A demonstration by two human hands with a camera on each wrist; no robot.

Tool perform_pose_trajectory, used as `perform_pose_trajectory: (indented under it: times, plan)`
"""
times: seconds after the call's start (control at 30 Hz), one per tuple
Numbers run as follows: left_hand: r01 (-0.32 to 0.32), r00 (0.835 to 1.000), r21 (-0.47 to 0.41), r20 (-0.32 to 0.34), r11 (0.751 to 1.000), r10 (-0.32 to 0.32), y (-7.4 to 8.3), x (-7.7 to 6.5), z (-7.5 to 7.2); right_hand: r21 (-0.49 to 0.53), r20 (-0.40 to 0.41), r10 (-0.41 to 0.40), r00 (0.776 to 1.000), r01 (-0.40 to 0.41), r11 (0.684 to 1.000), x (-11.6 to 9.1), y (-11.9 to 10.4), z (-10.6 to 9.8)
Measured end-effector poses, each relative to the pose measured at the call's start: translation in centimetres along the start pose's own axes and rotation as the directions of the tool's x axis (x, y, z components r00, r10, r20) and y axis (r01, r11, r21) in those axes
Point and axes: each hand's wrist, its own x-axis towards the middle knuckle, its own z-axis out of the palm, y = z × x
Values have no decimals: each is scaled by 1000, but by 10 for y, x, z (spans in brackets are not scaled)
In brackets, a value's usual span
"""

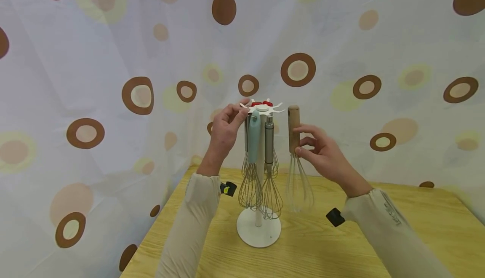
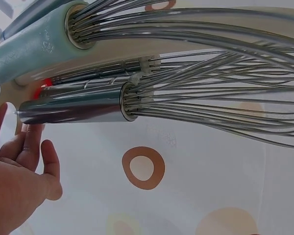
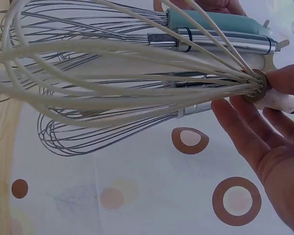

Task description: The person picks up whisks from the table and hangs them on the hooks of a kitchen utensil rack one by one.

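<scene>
A white whisk stand (image 1: 250,231) with a hooked crown stands upright on the table. My left hand (image 1: 223,131) grips the left side of the crown between thumb and fingers; in the left wrist view its fingertips lie by a steel handle's end. My right hand (image 1: 322,151) pinches a wooden-handled whisk (image 1: 294,127) by its handle, upright and apart from the stand on its right. Its pale wires (image 3: 108,102) cross in front of the others in the right wrist view. A mint-handled whisk (image 1: 254,139) and a steel-handled whisk (image 1: 269,143) hang at the front of the stand.
More steel whisks (image 2: 78,105) hang at the stand's far side, partly hidden, with red parts (image 1: 267,103) near the crown. The wooden table (image 1: 322,244) meets a cloth backdrop (image 1: 333,38) with brown circles behind and at left.
</scene>
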Motion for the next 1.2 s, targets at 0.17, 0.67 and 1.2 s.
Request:
perform_pose_trajectory:
  times: [0.17,0.67,1.2]
  plan:
    - [-5,1000,-2,0,1000,5,0,0,0,-29,-10,-44,999,44,999,6,-5,3]
    - [6,1000,-17,-1,1000,-6,0,0,0,-384,-1,-256,967,237,893,15,-6,12]
    - [5,1000,5,25,1000,-5,-1,0,-2,-437,-36,-342,939,293,850,17,9,29]
